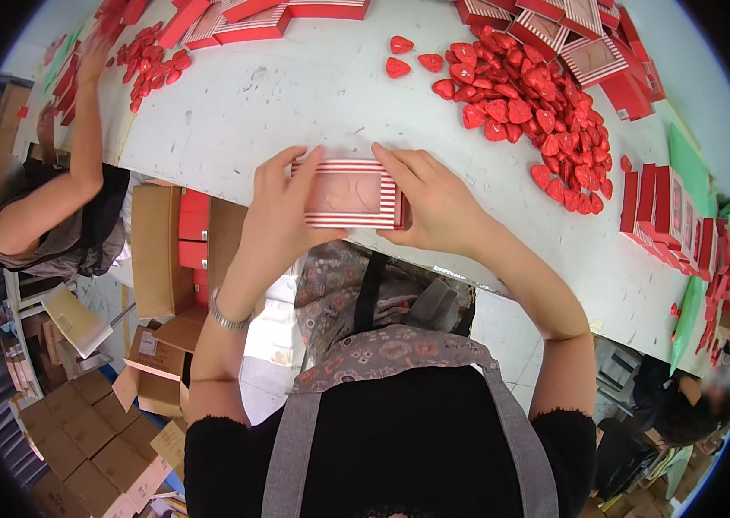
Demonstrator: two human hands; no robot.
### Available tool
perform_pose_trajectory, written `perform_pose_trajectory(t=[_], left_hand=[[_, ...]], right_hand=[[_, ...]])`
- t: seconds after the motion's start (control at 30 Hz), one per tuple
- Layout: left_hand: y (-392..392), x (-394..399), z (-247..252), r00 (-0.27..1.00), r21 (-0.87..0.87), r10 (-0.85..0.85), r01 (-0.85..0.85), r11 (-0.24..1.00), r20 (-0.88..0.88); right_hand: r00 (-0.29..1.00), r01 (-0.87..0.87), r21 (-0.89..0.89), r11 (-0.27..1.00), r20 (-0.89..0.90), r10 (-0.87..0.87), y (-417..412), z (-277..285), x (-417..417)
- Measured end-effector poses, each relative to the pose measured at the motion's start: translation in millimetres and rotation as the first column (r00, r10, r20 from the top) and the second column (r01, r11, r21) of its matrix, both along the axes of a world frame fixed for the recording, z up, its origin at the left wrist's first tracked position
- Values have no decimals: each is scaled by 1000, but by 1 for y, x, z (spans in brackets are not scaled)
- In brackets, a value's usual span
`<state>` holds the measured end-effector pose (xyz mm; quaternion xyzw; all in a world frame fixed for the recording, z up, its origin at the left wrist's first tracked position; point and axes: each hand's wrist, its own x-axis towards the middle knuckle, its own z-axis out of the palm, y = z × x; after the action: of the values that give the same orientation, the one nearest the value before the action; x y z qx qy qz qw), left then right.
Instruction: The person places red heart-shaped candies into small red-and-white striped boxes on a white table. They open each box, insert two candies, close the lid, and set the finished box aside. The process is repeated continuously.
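Observation:
Between both hands is a red-and-white striped gift box (353, 193) with a clear window, close to the near table edge. My left hand (284, 201) grips its left end, thumb along the near side. At the opposite end, my right hand (426, 197) holds on, fingers at the far corner and thumb near the close one. Through the window a pale pinkish inside shows, and I make out no sweets in it. A large heap of red foil-wrapped hearts (526, 97) lies to the right beyond my right hand.
Striped boxes pile up at the back right (594, 55) and back left (251, 26). A row of red boxes (669, 220) stands at the right. Left, a co-worker's arm (83, 142) reaches over smaller hearts (151, 65). An open carton (161, 252) stands below the table's left edge.

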<state>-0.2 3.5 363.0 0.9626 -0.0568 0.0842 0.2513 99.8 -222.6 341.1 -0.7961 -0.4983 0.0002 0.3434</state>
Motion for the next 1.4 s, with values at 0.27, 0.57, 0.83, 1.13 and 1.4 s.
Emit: perform_pose_trajectory(t=[0.27,0.57,0.83,1.13,1.4], left_hand=[[3,-11,9,971,-252,72,-130,959,-228],[5,5,3,978,302,-205,187,935,31],[-4,18,0,977,248,-204,184,951,56],[-10,17,-6,977,235,-178,148,961,114],[-7,19,-15,968,214,-186,149,966,169]], right_hand=[[997,-59,-57,997,53,62,4,8,3],[991,-128,-212,969,6,133,-23,24,19],[954,205,-114,972,243,-173,49,-14,149],[986,87,32,996,138,-91,15,-1,13],[920,67,219,973,363,-145,11,0,11]])
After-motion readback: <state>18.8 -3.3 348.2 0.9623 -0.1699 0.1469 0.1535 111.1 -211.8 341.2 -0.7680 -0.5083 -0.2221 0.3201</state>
